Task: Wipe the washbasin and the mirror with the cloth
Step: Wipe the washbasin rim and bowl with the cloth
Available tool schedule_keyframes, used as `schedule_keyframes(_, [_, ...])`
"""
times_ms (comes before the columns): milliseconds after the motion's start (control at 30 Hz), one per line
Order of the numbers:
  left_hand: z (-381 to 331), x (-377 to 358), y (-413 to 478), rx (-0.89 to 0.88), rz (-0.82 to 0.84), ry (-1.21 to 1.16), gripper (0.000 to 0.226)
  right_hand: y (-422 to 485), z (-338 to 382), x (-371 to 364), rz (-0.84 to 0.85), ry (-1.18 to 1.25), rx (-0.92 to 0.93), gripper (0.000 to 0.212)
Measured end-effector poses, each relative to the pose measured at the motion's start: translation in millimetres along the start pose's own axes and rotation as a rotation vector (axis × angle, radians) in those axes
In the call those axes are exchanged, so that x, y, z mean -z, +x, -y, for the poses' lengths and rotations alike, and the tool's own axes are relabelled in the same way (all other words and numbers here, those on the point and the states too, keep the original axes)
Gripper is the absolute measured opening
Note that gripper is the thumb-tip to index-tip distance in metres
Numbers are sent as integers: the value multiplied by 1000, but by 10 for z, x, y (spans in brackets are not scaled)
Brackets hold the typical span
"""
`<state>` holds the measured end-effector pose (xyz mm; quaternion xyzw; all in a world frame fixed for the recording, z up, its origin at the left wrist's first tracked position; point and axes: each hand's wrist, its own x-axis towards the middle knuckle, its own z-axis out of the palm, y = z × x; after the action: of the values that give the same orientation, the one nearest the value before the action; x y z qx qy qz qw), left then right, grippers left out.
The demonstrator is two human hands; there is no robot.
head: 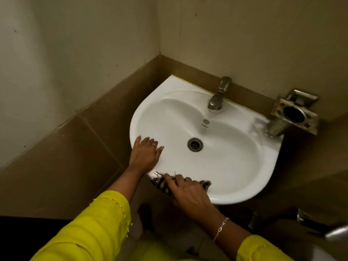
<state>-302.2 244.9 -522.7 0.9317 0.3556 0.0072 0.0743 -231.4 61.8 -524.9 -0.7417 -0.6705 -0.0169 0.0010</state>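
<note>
A white washbasin [235, 162] hangs in the corner of two walls, with a metal drain [195, 144] in its bowl and a metal tap [219, 95] at the back. My left hand [146, 155] lies flat on the basin's left rim, fingers spread, holding nothing. My right hand [188, 193] presses a dark striped cloth [163, 183] with frayed edges against the near front rim. No mirror is in view.
A metal holder [294, 113] with a round opening is fixed to the wall at the basin's right rear corner. Brown tiles [75, 157] line the lower wall at left. A metal fitting [337, 232] shows at the lower right.
</note>
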Motion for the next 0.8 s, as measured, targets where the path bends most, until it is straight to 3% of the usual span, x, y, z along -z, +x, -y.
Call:
schedule_keyframes(67, [-4,8,-6,-12,24,15,71,-109,-101,-46,-82,-37,27,73])
schedule_keyframes(300, [33,-45,18,-20,85,81,61,-457,-474,-99,-237,-127,126,62])
schedule_keyframes(400, [30,-62,37,-58,83,108,54,-595,-700,-85,-271,-129,199,40])
schedule_keyframes(567, [17,-48,42,-57,79,111,46,-748,-1164,-48,-243,-99,359,36])
schedule_keyframes(700, [20,-56,49,-95,87,111,44,-803,-1511,-14,-146,-127,454,44])
schedule_keyframes(800, [40,-63,54,-118,65,98,42,-844,-1727,75,-66,-152,486,37])
